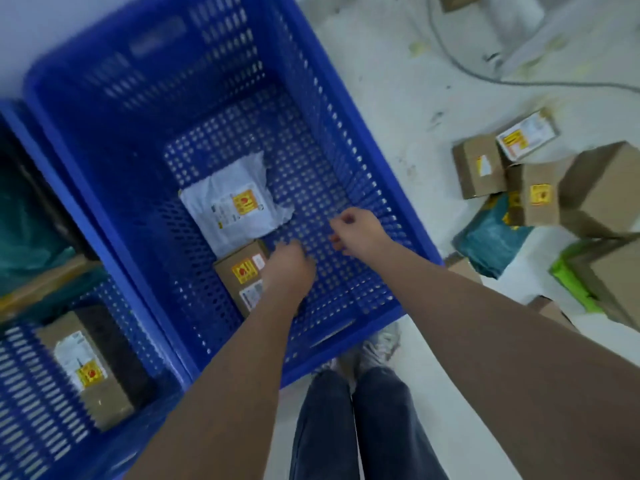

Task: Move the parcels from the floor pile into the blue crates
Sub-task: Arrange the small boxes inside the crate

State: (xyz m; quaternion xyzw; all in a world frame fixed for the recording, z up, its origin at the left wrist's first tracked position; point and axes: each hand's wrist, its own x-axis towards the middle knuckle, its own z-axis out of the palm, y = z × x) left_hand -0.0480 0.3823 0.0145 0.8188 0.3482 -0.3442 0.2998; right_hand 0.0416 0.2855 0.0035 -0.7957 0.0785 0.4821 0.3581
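A large blue crate (194,64) stands on the floor in front of me. Inside lie a white padded mailer (232,202) and a small brown box (239,275) with a yellow sticker. My left hand (289,270) rests against the right edge of that box, its fingers curled downward and hidden. My right hand (356,233) hovers over the crate's bare mesh bottom, fingers loosely apart, holding nothing. A second blue crate (31,403) at the left holds a brown-and-black box (93,368) and teal bags (24,220). The floor pile (536,195) of parcels lies to the right.
The pile holds several brown boxes (479,168), a labelled flat parcel (528,135), a big carton (602,188), a teal bag (491,237) and a green item (571,282). A grey cable (485,76) runs across the white floor. My legs (363,427) stand just behind the crate.
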